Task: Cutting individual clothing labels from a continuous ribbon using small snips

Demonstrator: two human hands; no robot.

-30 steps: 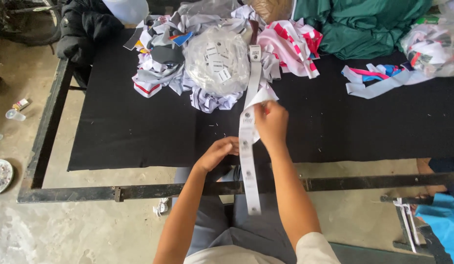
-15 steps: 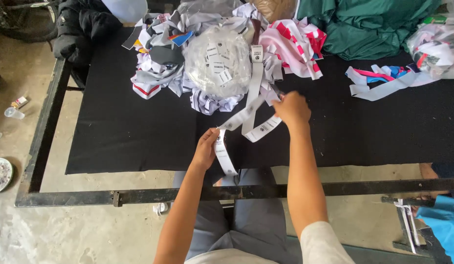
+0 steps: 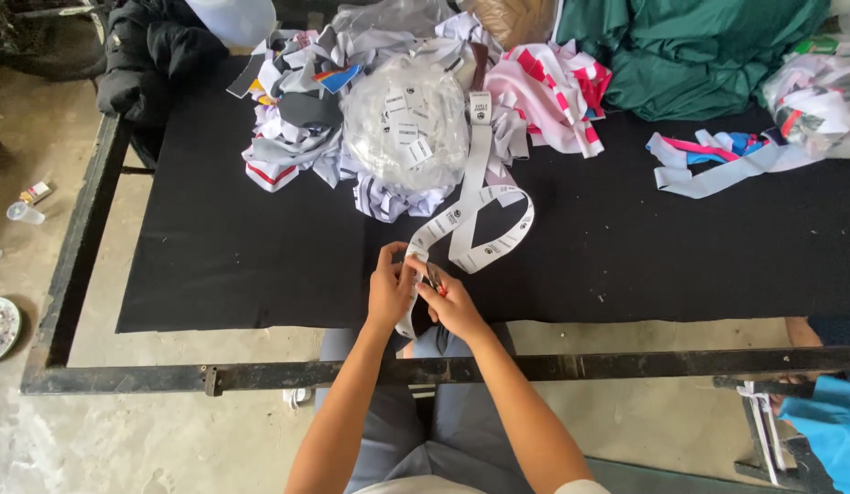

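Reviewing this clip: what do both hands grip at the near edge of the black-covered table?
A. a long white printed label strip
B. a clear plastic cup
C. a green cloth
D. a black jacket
A: the left hand and right hand pinch the long white printed label strip, which loops back up toward the heap of fabric scraps.

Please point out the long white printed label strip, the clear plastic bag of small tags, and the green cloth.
long white printed label strip (image 3: 498,245), head view, looped part.
clear plastic bag of small tags (image 3: 405,128), head view, middle.
green cloth (image 3: 708,50), head view, folds.
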